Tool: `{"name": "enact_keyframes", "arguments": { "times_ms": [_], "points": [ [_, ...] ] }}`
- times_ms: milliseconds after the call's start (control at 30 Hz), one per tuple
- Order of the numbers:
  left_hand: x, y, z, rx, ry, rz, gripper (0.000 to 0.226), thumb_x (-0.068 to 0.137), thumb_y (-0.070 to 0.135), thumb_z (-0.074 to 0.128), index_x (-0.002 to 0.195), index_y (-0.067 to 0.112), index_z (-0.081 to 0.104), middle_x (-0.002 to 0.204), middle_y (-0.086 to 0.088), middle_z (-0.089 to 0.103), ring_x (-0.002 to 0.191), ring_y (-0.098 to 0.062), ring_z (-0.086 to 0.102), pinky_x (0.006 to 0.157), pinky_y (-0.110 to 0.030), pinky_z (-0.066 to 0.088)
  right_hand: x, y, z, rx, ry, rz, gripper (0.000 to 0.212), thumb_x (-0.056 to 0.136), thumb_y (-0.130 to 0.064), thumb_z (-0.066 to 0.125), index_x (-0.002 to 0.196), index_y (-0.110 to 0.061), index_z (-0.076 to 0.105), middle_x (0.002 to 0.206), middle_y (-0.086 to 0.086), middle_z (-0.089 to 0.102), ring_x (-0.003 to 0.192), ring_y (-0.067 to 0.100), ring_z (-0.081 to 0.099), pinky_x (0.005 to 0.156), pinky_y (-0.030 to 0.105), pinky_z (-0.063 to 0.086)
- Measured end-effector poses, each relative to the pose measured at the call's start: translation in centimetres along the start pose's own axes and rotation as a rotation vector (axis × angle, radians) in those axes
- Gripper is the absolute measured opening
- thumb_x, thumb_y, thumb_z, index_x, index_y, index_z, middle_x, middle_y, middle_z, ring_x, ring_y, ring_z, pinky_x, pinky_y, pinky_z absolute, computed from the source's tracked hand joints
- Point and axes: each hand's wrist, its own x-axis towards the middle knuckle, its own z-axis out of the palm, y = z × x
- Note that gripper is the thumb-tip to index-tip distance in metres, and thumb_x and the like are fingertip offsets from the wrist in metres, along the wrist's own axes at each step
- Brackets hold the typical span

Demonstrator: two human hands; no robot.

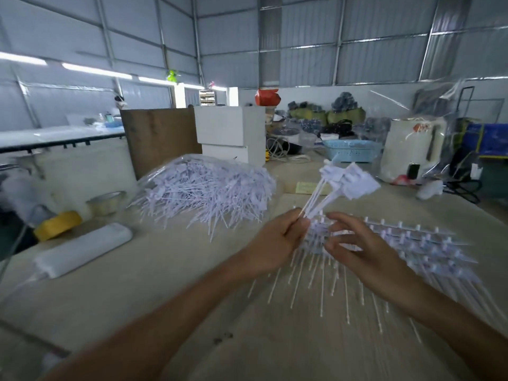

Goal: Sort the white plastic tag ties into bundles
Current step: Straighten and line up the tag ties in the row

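Pinching a small bunch of white plastic tag ties [327, 192] by their stems, the left grip [270, 243] holds it above the counter [165, 284]. The right grip [357, 243] hovers just beside, fingers spread, over a flat row of white ties [406, 243]. A loose heap of white ties [209, 191] lies toward the counter's far edge.

No readable text anywhere. A pale yellow paper slip [307, 187] on the desk [170, 273] carries faint marks, too blurred to read.

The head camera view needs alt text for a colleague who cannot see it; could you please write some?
A person's left hand grips a small bunch of white tag ties upright while the right hand hovers open beside it. Laid-out ties lie beneath, and a loose pile sits behind.
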Motion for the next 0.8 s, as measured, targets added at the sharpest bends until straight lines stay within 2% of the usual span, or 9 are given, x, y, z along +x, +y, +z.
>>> {"name": "enact_keyframes", "arguments": {
  "times_ms": [67, 133, 233, 300, 367, 467, 567, 667, 800],
  "points": [
    [-2.4, -2.0, -3.5, 0.004, 0.084, -0.111, 0.034, 0.108, 0.025, 0.041, 0.073, 0.024, 0.041, 0.052, 0.014, 0.04, 0.044, 0.0, 0.033, 0.045, -0.016, 0.03, -0.2, 0.7, 0.5, -0.048, -0.079, -0.008, 0.053, 0.077, -0.052, 0.062, 0.129, -0.048, 0.051, 0.123, -0.017, 0.055, 0.11, -0.005, 0.057, 0.084, 0.018, 0.052],
    [-5.0, -3.9, -7.4, -0.033, 0.209, -0.284, 0.037, 0.107, 0.03, 0.042, 0.071, 0.021, 0.038, 0.052, 0.011, 0.035, 0.042, -0.005, 0.028, 0.04, -0.019, 0.024, -0.3, 1.3, 0.7, -0.079, -0.104, -0.025, 0.051, 0.078, -0.051, 0.062, 0.129, -0.045, 0.054, 0.124, -0.015, 0.056, 0.111, -0.004, 0.056, 0.089, 0.023, 0.052],
    [-7.7, -6.6, -12.9, 0.051, 0.393, -0.531, 0.04, 0.107, 0.034, 0.041, 0.071, 0.018, 0.041, 0.051, 0.0, 0.035, 0.04, -0.013, 0.029, 0.042, -0.017, 0.022, -0.3, 2.2, 0.7, -0.16, -0.104, -0.051, 0.047, 0.079, -0.052, 0.06, 0.125, -0.047, 0.055, 0.123, -0.017, 0.057, 0.11, -0.006, 0.056, 0.09, 0.025, 0.051],
    [-8.1, -8.3, -15.6, 0.098, 0.466, -0.653, 0.039, 0.108, 0.031, 0.039, 0.073, 0.016, 0.045, 0.049, -0.001, 0.036, 0.038, -0.013, 0.029, 0.041, -0.016, 0.022, -0.2, 2.9, 0.7, -0.282, -0.112, -0.086, 0.044, 0.082, -0.054, 0.058, 0.125, -0.051, 0.052, 0.125, -0.022, 0.055, 0.113, -0.008, 0.053, 0.091, 0.024, 0.048],
    [-7.1, -9.7, -17.5, 0.048, 0.534, -0.735, 0.035, 0.108, 0.028, 0.038, 0.079, 0.013, 0.05, 0.047, 0.0, 0.036, 0.038, -0.013, 0.028, 0.041, -0.015, 0.022, -0.1, 3.5, 0.7, -0.381, -0.149, -0.109, 0.043, 0.084, -0.056, 0.055, 0.127, -0.056, 0.047, 0.129, -0.028, 0.049, 0.117, -0.008, 0.051, 0.094, 0.022, 0.045],
    [-3.8, -11.2, -18.8, 0.017, 0.56, -0.803, 0.03, 0.107, 0.016, 0.035, 0.085, 0.009, 0.053, 0.045, 0.0, 0.035, 0.036, -0.012, 0.026, 0.042, -0.013, 0.02, 0.0, 4.1, 1.2, -0.44, -0.208, -0.106, 0.043, 0.087, -0.055, 0.057, 0.127, -0.06, 0.043, 0.13, -0.034, 0.044, 0.113, -0.002, 0.055, 0.09, 0.013, 0.043],
    [0.3, -12.3, -19.4, 0.029, 0.572, -0.798, 0.033, 0.104, 0.009, 0.034, 0.08, 0.009, 0.056, 0.046, -0.001, 0.036, 0.035, -0.012, 0.026, 0.043, -0.013, 0.019, -0.2, 4.2, 1.8, -0.488, -0.243, -0.131, 0.039, 0.089, -0.051, 0.062, 0.123, -0.061, 0.045, 0.125, -0.035, 0.045, 0.114, -0.009, 0.049, 0.09, 0.008, 0.039],
    [5.1, -13.3, -19.4, -0.061, 0.55, -0.755, 0.031, 0.106, 0.013, 0.036, 0.083, 0.007, 0.057, 0.049, -0.002, 0.035, 0.035, -0.01, 0.024, 0.04, -0.013, 0.016, -0.2, 3.7, 2.1, -0.493, -0.282, -0.129, 0.033, 0.083, -0.066, 0.049, 0.116, -0.062, 0.048, 0.121, -0.036, 0.048, 0.114, -0.012, 0.048, 0.093, 0.01, 0.039],
    [11.2, -14.7, -18.5, -0.108, 0.504, -0.766, 0.025, 0.104, 0.013, 0.038, 0.087, 0.005, 0.054, 0.054, -0.004, 0.037, 0.034, -0.009, 0.024, 0.037, -0.013, 0.018, 0.0, 3.4, 1.9, -0.488, -0.268, -0.115, 0.029, 0.084, -0.068, 0.044, 0.112, -0.063, 0.047, 0.124, -0.035, 0.045, 0.115, -0.014, 0.046, 0.1, 0.011, 0.035]
  ]
}}
